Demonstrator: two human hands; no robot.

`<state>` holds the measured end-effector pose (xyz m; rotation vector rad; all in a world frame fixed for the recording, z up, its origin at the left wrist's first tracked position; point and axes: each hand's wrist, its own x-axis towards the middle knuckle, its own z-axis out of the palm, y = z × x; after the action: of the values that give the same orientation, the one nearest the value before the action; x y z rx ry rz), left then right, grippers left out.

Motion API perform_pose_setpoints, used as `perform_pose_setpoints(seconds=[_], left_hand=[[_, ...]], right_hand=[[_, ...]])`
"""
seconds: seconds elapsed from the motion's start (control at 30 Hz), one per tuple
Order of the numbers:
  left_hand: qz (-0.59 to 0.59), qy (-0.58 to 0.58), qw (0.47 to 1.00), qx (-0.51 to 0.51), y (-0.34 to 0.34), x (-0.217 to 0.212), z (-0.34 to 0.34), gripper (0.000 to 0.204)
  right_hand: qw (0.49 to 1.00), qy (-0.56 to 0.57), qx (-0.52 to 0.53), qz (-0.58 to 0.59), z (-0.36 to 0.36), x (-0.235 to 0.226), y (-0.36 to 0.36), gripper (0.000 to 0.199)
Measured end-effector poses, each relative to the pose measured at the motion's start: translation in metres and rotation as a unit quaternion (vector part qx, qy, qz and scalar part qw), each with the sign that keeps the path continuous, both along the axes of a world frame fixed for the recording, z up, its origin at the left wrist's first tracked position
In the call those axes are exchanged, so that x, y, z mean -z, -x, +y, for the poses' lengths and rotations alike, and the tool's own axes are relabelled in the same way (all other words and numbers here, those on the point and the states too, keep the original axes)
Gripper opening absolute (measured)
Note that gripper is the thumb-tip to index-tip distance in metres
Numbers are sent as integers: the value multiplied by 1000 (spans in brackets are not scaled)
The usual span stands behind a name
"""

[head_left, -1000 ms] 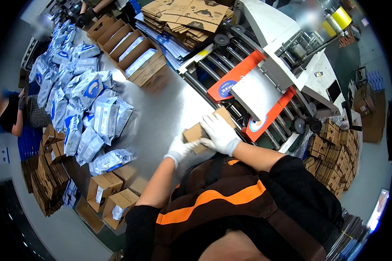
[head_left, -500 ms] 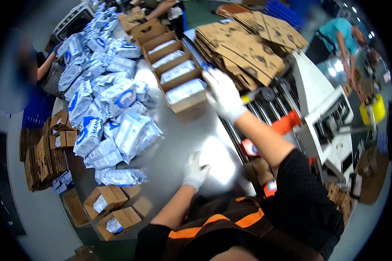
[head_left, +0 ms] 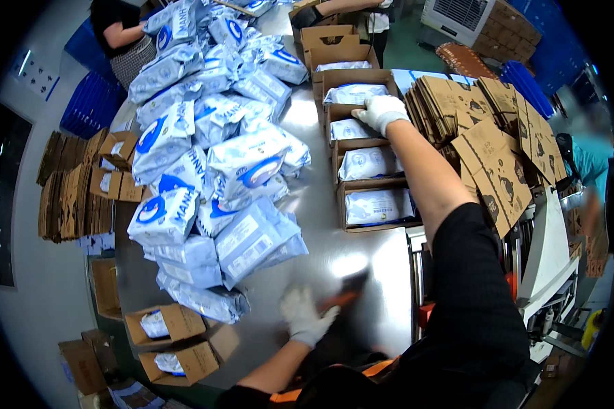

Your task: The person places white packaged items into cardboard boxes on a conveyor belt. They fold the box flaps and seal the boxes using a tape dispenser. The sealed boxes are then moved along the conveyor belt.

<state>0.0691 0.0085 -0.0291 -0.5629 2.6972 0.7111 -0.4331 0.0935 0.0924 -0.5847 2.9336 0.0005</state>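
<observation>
A row of open cardboard boxes (head_left: pixel 342 194) stands on the metal table, each of the nearer ones with a white-and-blue soft pack (head_left: pixel 378 206) inside. My right hand (head_left: pixel 383 114), in a white glove, reaches to the middle of this row. Its fingers are bent over the wall between two boxes and appear closed on it; the fingertips are partly hidden. Low over the near part of the table is my gloved left hand (head_left: pixel 305 317), fingers apart and nothing in it. A big heap of white-and-blue packs (head_left: pixel 249 160) lies to the left of the row.
Flattened cardboard boxes (head_left: pixel 488 153) are stacked at the right, above a white machine (head_left: pixel 549 252). Two small filled boxes (head_left: pixel 184 365) sit at the table's near left corner. More folded cardboard (head_left: pixel 71 198) stands left. Other people's arms (head_left: pixel 344 7) show at the far end.
My view has shifted, so the row appears farther right. My right hand has gone from beside the nearest box to the row's middle. My left hand stays low over the table, fingers apart.
</observation>
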Motion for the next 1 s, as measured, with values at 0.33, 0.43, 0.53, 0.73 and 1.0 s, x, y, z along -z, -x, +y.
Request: perform_pose_setpoints(seconds=[0.33, 0.43, 0.53, 0.73, 1.0], left_hand=[[0, -410, 864, -293, -97, -26, -31, 59], [18, -271, 939, -212, -108, -47, -143, 43], [-39, -99, 980, -168, -88, -100, -191, 52], [363, 32, 930, -54, -106, -166, -91, 46], [18, -239, 926, 292, -188, -160, 101, 83]], right_hand=[[983, 0, -4, -182, 79, -24, -311, 48], [968, 29, -51, -243, 96, -12, -417, 54], [918, 86, -17, -387, 93, -17, -501, 65], [973, 187, -80, 114, 140, -32, -524, 44], [889, 275, 355, -88, 313, 63, -546, 30]])
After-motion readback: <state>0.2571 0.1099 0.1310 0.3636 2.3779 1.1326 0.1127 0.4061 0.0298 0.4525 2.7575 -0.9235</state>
